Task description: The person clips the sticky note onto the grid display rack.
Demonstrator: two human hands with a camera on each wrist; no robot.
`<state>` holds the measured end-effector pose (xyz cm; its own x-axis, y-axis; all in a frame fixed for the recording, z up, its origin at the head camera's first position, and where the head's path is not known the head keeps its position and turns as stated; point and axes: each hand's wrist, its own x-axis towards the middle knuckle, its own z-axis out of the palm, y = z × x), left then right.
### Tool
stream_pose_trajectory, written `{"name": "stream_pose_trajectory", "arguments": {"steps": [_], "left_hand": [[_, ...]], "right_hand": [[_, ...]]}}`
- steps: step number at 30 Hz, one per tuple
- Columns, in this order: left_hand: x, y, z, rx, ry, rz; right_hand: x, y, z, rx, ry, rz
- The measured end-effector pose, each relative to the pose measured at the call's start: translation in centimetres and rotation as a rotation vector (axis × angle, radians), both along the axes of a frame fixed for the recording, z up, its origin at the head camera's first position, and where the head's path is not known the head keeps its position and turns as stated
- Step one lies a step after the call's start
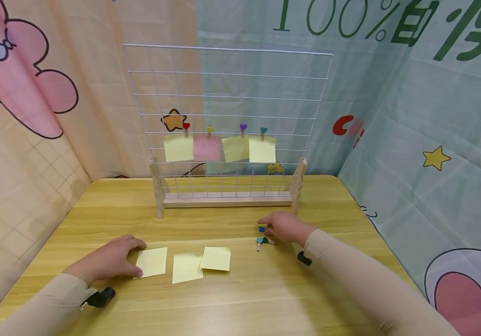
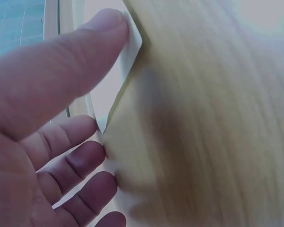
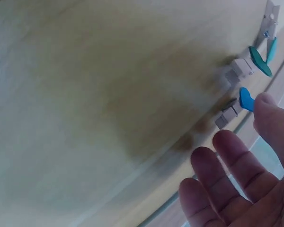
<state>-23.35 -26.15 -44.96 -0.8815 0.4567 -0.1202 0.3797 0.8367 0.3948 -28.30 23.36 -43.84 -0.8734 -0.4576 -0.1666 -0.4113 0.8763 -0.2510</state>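
Observation:
My left hand [image 1: 112,259] rests at the left side of a pale yellow sticky note [image 1: 153,262], fingers spread. In the left wrist view the thumb lies over this note [image 2: 106,90], and the other fingers are loosely bent beside it. Over the right part of the table, my right hand [image 1: 286,227] reaches to a small clip with a blue heart [image 1: 261,229]. The right wrist view has the thumb tip against the blue heart clip [image 3: 246,99], with several fingers apart from it. Beside it lie a teal-topped clip [image 1: 259,241] and a dark green one [image 1: 266,240].
Two more yellow notes [image 1: 187,268] [image 1: 216,258] overlap mid-table. Behind stands a white wire grid [image 1: 227,98] on a wooden base [image 1: 227,201]. Heart clips hold three yellow notes and a pink note [image 1: 207,148] on it. Printed curtains surround the wooden table [image 1: 240,308].

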Motion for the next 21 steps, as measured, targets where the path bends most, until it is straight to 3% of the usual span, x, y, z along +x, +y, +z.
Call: {"name": "stream_pose_trajectory", "arguments": {"steps": [21], "left_hand": [[-0.29, 0.16, -0.24, 0.053, -0.067, 0.024]], "right_hand": [[-0.12, -0.35, -0.62, 0.038, 0.053, 0.031]]}}
